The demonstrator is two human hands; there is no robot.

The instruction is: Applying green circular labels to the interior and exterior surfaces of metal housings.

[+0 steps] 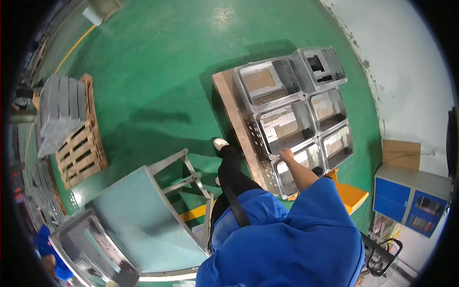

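Observation:
My right hand (287,154) reaches forward to a group of grey metal box housings that stand on a wooden pallet (233,106). Its fingers are curled at the rim where the middle-left housing (259,125) meets the near-left housing (280,181). They seem to grip the near-left one's edge, though the fingertips are hard to make out. Each housing has an open top with rounded corners, and cut-outs show in the floors. A far-left housing (243,91) and a tilted far-right housing (297,64) stand beyond. My left hand is out of view.
At left stands a workbench (153,215) with a pale green top; another metal housing (67,234) lies at its end. Stacked grey parts (60,103) lean by a wooden pallet (79,155). An orange pallet truck (351,197) and blue-doored cabinet (392,197) are at right. A person (52,251) is lower left.

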